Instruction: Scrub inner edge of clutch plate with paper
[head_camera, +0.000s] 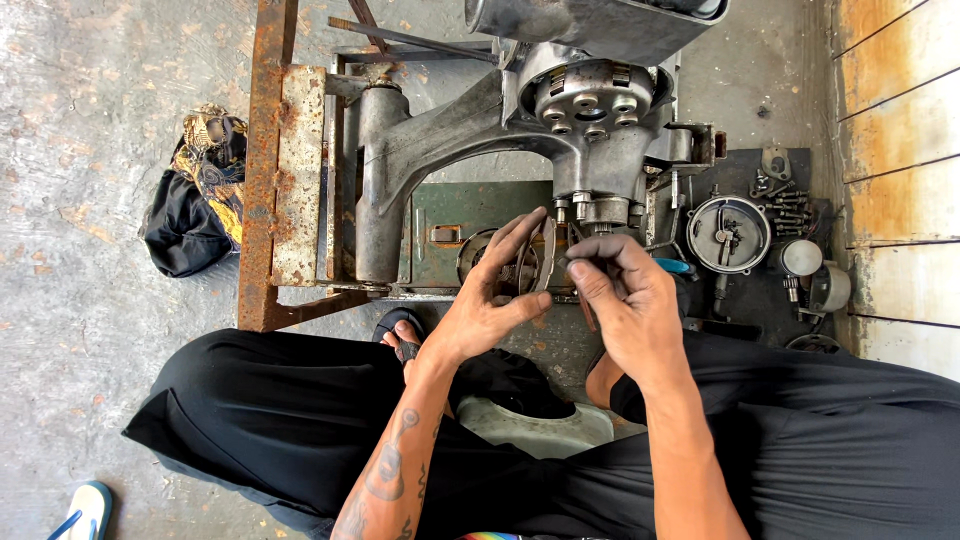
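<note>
The left hand (490, 300) and right hand (620, 300) are both gripping a thin curved grey metal plate (545, 255), standing edge-on, its long axis upright toward the grey cast-metal engine casing (590, 130).

Left hand (490, 300) fingers spread, right hand (620, 300) pinching — forearms converging

Concrete floor (90, 120), rusty frame (262, 160) w/ engine casing (440, 140), cloth bundle (195, 195)
</note>
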